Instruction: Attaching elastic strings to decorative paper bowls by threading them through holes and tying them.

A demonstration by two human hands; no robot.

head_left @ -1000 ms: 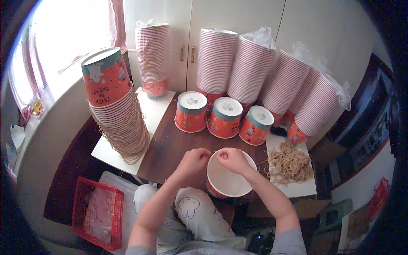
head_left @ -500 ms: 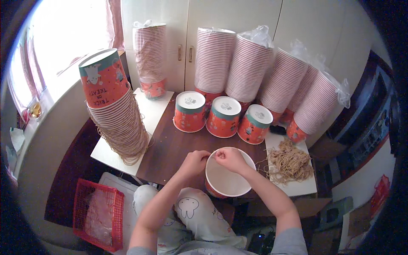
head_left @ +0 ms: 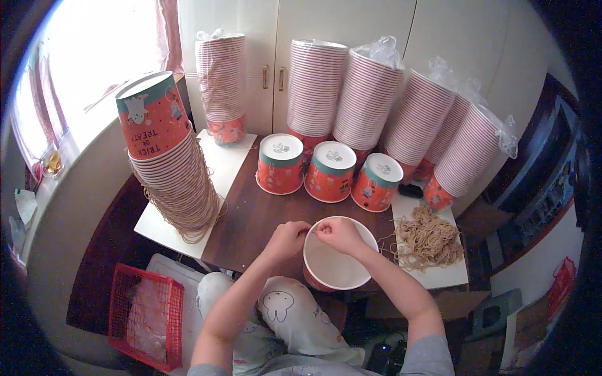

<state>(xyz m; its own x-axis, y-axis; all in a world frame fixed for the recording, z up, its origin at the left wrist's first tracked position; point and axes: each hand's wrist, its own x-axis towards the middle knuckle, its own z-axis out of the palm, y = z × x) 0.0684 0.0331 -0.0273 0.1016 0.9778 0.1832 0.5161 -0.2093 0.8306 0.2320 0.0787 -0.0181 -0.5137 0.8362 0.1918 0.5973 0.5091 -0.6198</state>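
An orange paper bucket (head_left: 340, 266) with a white inside stands mouth up at the table's near edge, in front of me. My left hand (head_left: 290, 239) is closed at the outside of its left rim. Just inside that rim, my right hand (head_left: 337, 234) is closed in a pinch, with the fingertips facing the left hand across the wall. Whatever is between the fingers is too small or hidden to make out. To the right, a tangled heap of tan cord loops (head_left: 429, 238) lies on a white board.
Three upside-down orange and teal buckets (head_left: 330, 172) stand beyond my hands. Tall stacks of nested buckets (head_left: 316, 88) in clear plastic line the back. At left, a leaning stack (head_left: 166, 169) has cords hanging from it. A red basket (head_left: 170, 313) sits low at left.
My right fingertips have turned and shifted slightly left, toward the bucket's rim. The left hand and the bucket stay in nearly the same place.
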